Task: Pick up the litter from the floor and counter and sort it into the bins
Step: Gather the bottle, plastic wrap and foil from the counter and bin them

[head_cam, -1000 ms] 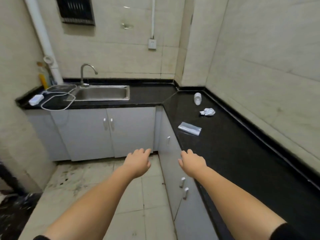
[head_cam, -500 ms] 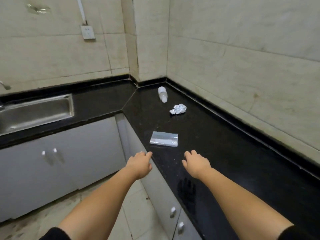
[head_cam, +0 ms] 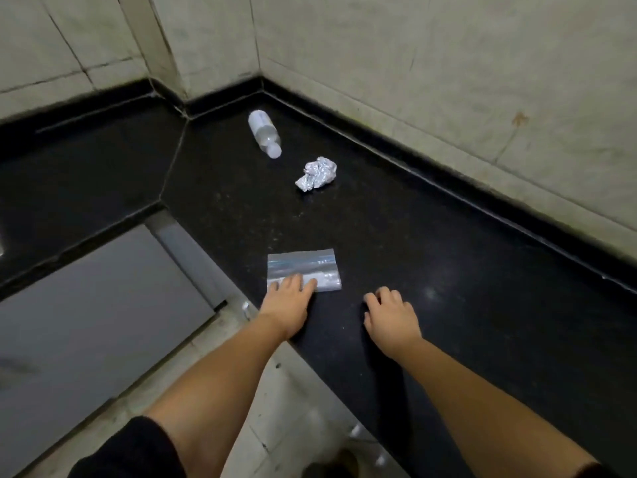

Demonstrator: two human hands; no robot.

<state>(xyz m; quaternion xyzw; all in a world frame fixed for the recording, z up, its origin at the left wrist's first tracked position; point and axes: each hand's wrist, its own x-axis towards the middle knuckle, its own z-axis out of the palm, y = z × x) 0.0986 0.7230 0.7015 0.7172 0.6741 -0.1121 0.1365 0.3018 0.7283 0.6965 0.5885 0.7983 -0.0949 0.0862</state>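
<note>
Left hand point(head_cam: 287, 301) now reaches the plastic bag point(head_cam: 303, 270) at frame centre, fingers flat on its near edge, not yet gripping. Right hand point(head_cam: 391, 315) loosely curled, empty, just right. First pickup starting; foil ball point(head_cam: 316, 173) and bottle point(head_cam: 264, 131) wait above on the counter point(head_cam: 482, 305).

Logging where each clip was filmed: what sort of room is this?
Probably a kitchen: a black stone countertop runs into a tiled wall corner, above grey cabinet doors.
</note>
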